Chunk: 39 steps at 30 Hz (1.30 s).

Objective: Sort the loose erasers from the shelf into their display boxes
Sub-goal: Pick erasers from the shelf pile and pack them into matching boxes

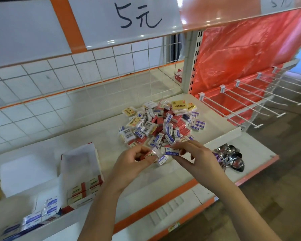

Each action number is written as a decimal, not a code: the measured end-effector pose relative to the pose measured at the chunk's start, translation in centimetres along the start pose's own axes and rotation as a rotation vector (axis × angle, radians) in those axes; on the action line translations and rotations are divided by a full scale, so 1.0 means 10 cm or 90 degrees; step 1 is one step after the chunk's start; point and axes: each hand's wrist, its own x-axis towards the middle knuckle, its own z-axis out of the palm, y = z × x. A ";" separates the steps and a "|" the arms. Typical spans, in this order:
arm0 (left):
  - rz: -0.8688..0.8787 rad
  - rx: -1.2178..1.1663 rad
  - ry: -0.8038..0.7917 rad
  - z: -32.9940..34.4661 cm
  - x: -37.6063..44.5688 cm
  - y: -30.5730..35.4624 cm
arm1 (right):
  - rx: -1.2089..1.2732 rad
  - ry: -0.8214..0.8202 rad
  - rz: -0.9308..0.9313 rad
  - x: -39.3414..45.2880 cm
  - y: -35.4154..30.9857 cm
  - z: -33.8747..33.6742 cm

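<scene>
Two hands meet at the shelf's (94, 134) front edge: right hand (189, 153) pinches a blue eraser (171, 151), left hand (134, 159) curls round red ones (143, 156).

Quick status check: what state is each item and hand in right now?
Left hand: grips a red-wrapped eraser.
Right hand: pinches a blue-label eraser.
Eraser pile: loose, unsorted on the shelf.
Red-and-white display box: open, partly filled.
Blue eraser box: open, partly filled.

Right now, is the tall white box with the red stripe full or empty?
Partly full: the tall white box holds stacked erasers low down, white wall bare above.
</scene>
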 end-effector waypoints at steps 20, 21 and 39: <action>-0.121 -0.102 0.315 -0.68 -0.52 -0.35 | 0.046 -0.135 -0.150 0.31 -0.53 0.71; -0.117 -0.112 0.336 -0.72 -0.57 -0.37 | 0.051 -0.143 -0.154 0.32 -0.57 0.75; -0.106 -0.165 0.561 -1.66 -1.36 -0.75 | 0.029 -0.269 -0.254 0.57 -1.57 1.55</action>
